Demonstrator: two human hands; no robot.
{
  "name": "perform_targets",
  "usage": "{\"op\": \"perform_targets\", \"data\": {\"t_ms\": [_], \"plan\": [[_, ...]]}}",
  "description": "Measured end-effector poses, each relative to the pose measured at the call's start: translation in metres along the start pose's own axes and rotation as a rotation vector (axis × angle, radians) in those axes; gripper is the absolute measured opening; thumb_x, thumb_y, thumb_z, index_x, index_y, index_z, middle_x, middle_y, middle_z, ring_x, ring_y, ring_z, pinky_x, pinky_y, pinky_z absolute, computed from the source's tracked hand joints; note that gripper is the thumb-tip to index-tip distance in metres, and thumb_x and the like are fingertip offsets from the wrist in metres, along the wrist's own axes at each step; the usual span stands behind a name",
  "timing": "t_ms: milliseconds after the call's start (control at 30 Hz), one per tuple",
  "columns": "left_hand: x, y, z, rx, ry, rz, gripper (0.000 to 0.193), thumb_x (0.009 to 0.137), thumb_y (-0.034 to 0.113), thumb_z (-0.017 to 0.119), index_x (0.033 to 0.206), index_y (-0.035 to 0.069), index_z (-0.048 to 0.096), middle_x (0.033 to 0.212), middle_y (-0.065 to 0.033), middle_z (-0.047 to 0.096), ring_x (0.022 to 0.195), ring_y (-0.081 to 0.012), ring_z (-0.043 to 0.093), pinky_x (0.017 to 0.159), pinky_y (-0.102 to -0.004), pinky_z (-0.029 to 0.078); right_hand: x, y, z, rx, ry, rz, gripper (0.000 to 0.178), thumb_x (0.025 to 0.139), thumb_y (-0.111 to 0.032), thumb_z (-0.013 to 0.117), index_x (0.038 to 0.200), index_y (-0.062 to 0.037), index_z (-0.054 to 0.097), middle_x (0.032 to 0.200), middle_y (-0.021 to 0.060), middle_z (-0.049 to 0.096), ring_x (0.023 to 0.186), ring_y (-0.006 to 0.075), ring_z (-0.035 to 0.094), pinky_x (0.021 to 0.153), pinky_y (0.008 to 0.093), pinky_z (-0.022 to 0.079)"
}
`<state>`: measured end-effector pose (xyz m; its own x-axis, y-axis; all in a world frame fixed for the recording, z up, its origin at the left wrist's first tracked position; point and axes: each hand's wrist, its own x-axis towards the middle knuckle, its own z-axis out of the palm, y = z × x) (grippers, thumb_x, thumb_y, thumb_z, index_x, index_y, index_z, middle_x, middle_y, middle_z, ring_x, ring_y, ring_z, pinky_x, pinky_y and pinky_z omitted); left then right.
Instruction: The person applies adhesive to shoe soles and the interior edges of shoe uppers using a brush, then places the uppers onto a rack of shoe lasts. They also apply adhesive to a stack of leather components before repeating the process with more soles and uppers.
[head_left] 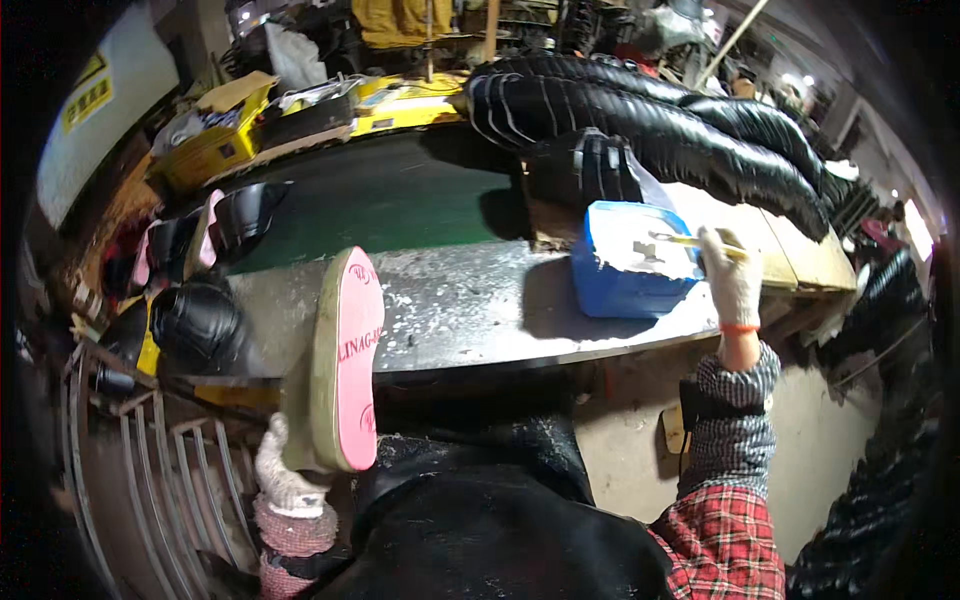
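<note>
My left hand (pixel 287 478), in a whitish knit glove, grips the heel end of an olive shoe last (pixel 326 365). A pink insole (pixel 359 360) with red print lies on the last's sole face, which points up toward me. Some of the left fingers are hidden behind the last. My right hand (pixel 733 280), gloved too, closes around the pale handle of a brush (pixel 685 240). Its far end reaches over a blue tub (pixel 625 290) with white, paste-like stuff at its opening. The tub stands at the bench's front edge, right of the last.
The metal-topped bench (pixel 450 310) is spattered white. Black shoe uppers (pixel 197 322) with pink insoles stand at left, above a metal rack (pixel 150 470). Long stacks of black uppers (pixel 640 125) lie behind the tub. A yellow crate (pixel 205 155) sits at the far left.
</note>
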<state>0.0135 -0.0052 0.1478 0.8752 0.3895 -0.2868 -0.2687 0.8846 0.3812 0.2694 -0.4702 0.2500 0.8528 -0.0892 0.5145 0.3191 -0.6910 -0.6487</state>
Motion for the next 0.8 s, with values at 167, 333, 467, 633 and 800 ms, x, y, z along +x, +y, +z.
{"op": "perform_targets", "data": {"t_ms": [167,333,467,633,800], "plan": [[-0.008,-0.032,-0.029,0.127,0.038,-0.39,0.054,0.096,0.052,0.043,0.127,0.009,0.055,0.114,-0.015,0.063,0.079,-0.0296,0.06,0.047,-0.0328,0.049,-0.014,0.001,-0.01,0.169,0.135,-0.02,0.021,0.091,-0.019,0.063,0.091,0.0012,0.068,0.065,-0.002,0.057,0.061,0.0046,0.049,0.054,0.0209,0.038],[-0.008,-0.038,-0.071,-0.083,0.066,-0.647,0.058,0.095,0.055,0.043,0.115,0.003,0.055,0.085,-0.0151,0.066,0.047,-0.0204,0.059,0.038,-0.0271,0.048,-0.043,-0.051,-0.011,0.414,0.055,0.115,0.023,0.093,-0.018,0.061,0.09,0.0035,0.067,0.067,-0.0017,0.058,0.054,0.0037,0.046,0.049,0.0183,0.034],[0.019,-0.045,-0.067,-0.061,0.005,-0.526,0.052,0.098,0.049,0.041,0.119,0.003,0.054,0.092,-0.0158,0.067,0.052,-0.0201,0.061,0.04,-0.0272,0.049,-0.09,-0.125,0.1,0.383,-0.382,-0.494,0.015,0.084,-0.01,0.068,0.095,-0.001,0.069,0.08,0.0105,0.07,0.07,0.0167,0.069,0.059,0.0277,0.055],[0.021,-0.047,-0.066,-0.085,0.006,-0.492,0.052,0.098,0.048,0.041,0.12,0.003,0.053,0.096,-0.0156,0.066,0.057,-0.0206,0.061,0.045,-0.0283,0.05,-0.099,-0.181,0.209,0.828,-0.848,0.107,0.022,0.09,-0.019,0.066,0.103,-0.0011,0.066,0.085,0.0067,0.069,0.068,0.0124,0.064,0.061,0.0238,0.05],[0.014,-0.045,-0.079,-0.144,0.035,-0.519,0.051,0.098,0.048,0.041,0.122,0.003,0.053,0.099,-0.0154,0.065,0.063,-0.021,0.061,0.049,-0.0295,0.05,-0.103,-0.147,0.199,0.695,-0.783,0.062,0.02,0.095,-0.017,0.059,0.099,0.0007,0.067,0.077,0.008,0.067,0.066,0.0119,0.061,0.062,0.0231,0.049]]}}
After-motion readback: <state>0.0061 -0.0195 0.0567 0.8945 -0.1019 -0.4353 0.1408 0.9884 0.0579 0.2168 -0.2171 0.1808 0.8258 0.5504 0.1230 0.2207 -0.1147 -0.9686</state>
